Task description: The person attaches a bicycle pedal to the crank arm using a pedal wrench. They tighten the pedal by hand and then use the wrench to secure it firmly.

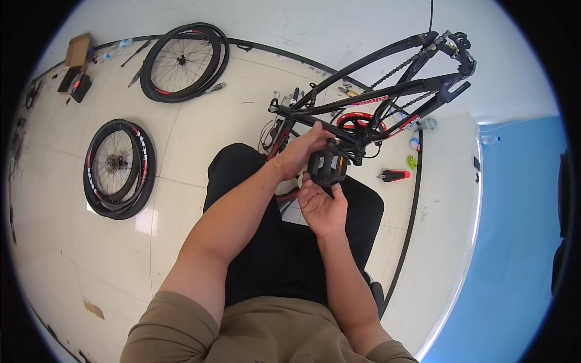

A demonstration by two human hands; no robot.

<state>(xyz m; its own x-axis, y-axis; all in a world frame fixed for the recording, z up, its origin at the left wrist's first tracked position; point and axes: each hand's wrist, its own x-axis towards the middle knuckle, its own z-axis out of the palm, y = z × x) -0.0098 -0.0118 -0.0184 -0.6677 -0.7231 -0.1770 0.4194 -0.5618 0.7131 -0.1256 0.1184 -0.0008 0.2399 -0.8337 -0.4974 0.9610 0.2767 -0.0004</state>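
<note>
Your left hand [299, 148] is part-curled at the pedal [327, 164], which blocks sight of its grip; your right hand [324, 209], half open, has fingertips against it. Pedal sits near side of bicycle frame [330, 107]; wheels [116, 162] lie left.

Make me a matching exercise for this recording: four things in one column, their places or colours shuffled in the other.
1. Pedal
2. Chainring
3. Cardboard box
4. Wheel with sprockets

A. Red, beside the frame's black tubes
B. Lying on the tiled floor, left of the person's legs
C. At the left hand and right hand
D. Brown, at the upper left near the wall

Pairs: 1-C, 2-A, 3-D, 4-B
</note>
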